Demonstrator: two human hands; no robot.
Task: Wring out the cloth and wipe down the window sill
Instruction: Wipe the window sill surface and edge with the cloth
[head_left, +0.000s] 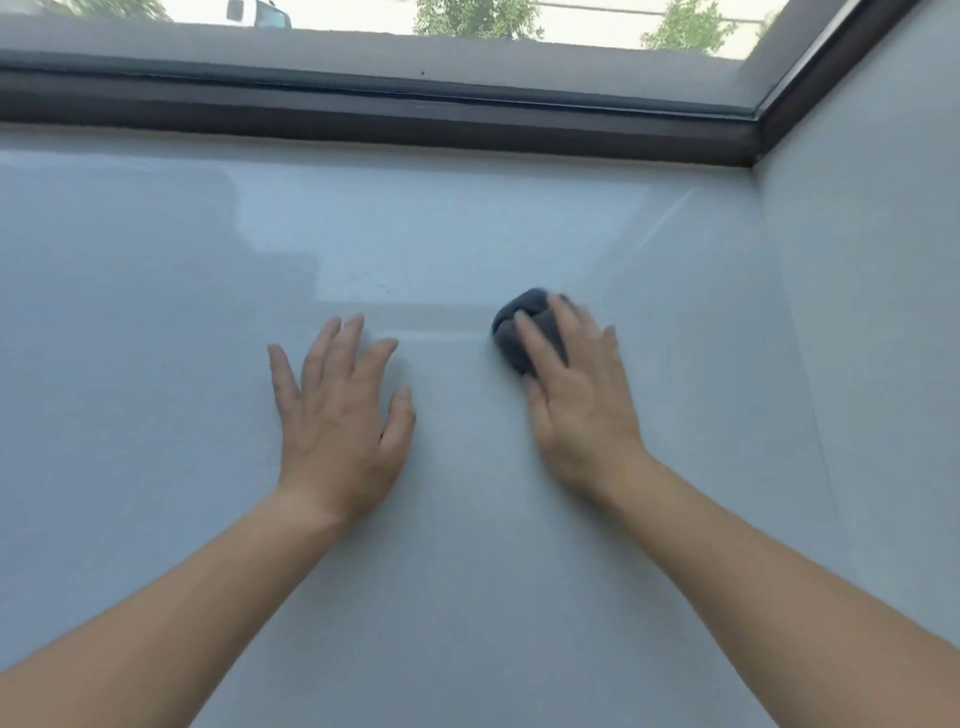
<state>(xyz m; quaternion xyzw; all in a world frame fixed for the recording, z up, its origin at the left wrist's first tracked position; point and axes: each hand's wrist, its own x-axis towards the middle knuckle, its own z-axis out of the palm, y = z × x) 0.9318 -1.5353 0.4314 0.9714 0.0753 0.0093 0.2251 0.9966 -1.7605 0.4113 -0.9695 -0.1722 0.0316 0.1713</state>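
The dark grey cloth (511, 332), bunched into a roundish wad with no clear long axis, lies on the window sill (156, 312) under the right hand (576, 405), whose fingers are straight and spread. The left hand (340, 426) rests flat beside it, fingers apart.

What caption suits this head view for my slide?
Right hand presses a dark cloth on the window sill; left hand rests flat beside it.

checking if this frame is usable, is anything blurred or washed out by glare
Head view: the right hand and the dark cloth under it are motion-blurred; the left hand is sharp; the sill shows soft glare.
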